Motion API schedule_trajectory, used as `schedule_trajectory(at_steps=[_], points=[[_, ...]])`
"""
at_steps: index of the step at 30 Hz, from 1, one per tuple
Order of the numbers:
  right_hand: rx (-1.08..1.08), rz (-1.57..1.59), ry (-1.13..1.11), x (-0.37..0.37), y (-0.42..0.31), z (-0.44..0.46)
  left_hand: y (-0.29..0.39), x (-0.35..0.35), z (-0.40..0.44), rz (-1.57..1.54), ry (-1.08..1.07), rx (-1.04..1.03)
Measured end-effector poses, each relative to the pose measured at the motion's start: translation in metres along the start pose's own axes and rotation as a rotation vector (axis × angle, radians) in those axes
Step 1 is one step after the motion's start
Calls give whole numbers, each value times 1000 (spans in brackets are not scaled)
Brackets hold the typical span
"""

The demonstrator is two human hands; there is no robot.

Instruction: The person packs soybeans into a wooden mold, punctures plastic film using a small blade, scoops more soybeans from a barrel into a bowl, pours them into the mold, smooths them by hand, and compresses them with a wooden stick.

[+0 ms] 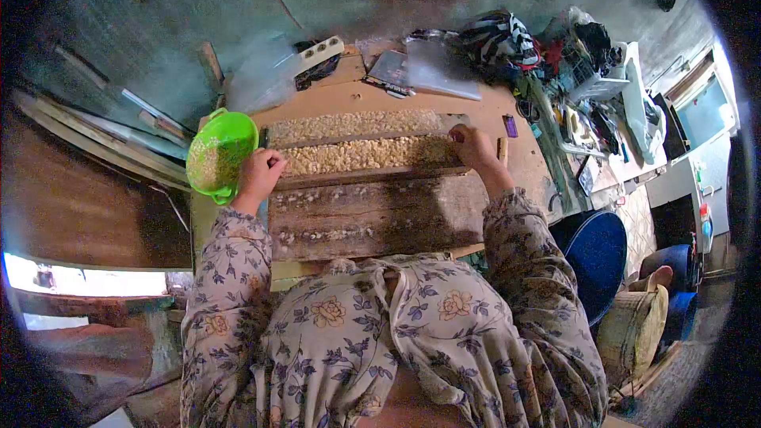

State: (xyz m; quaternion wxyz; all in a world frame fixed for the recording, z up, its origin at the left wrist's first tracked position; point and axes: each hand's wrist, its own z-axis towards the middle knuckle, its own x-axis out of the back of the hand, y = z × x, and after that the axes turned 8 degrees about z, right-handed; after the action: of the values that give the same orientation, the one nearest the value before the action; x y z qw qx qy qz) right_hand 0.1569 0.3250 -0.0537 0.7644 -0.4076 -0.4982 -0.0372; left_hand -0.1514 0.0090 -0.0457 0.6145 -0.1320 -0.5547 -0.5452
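Note:
A wooden tray-like board point(372, 180) lies across the table in front of me, with two long bands of pale, coarse grain or crumbs point(357, 154) on it. My left hand point(260, 173) is at the board's left end, fingers curled together beside the grain; what they hold, if anything, is too small to make out. Over the right end, my right hand point(476, 149) has its fingertips pinched close to the grain, their contents hidden. Just left of my left hand sits a bright green plastic bowl point(244, 131) with more of the pale bits inside.
A worn wooden plank point(372, 218) dotted with pale bits lies nearest my body. At the back are a power strip point(319, 61) and plastic sheets point(444, 71). A purple phone-like object point(510, 126) lies right. Blue barrels point(596, 257) and cluttered shelving point(602, 123) stand further right.

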Motion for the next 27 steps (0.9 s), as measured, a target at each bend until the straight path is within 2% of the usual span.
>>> schedule_trajectory(at_steps=[3,5,7,8,10,12,13,14,16,19,21,22,24,27], points=[[-47,192,-10,-2,10,12,-6,-2,4,-70,19,-51],[287,-88,74,-3,12,19,-6,2,8,-60,-23,-23],[319,-114,14,-15,42,38,-10,4,14,-51,-64,6],[153,358,-143,-19,53,46,-17,2,18,-34,-104,-63],[-20,827,-302,-18,47,49,-14,9,24,-14,-139,-128],[179,280,-144,-10,43,46,-9,14,29,-41,-288,-36],[183,281,-145,-10,43,49,-12,13,33,-40,-285,-34],[89,480,-213,-10,42,49,-15,11,36,-42,-289,-85],[-9,680,-280,-19,55,52,-12,12,38,-44,-294,-137],[77,621,-133,-29,58,50,-7,13,41,-48,-278,-159],[274,34,19,-18,47,37,-17,4,44,-50,-171,-268],[269,34,20,-12,38,30,-11,7,44,-51,-175,-271],[387,245,76,-4,24,18,-1,15,43,45,-322,-166],[359,86,163,-4,20,7,-4,10,38,4,-217,-222]])
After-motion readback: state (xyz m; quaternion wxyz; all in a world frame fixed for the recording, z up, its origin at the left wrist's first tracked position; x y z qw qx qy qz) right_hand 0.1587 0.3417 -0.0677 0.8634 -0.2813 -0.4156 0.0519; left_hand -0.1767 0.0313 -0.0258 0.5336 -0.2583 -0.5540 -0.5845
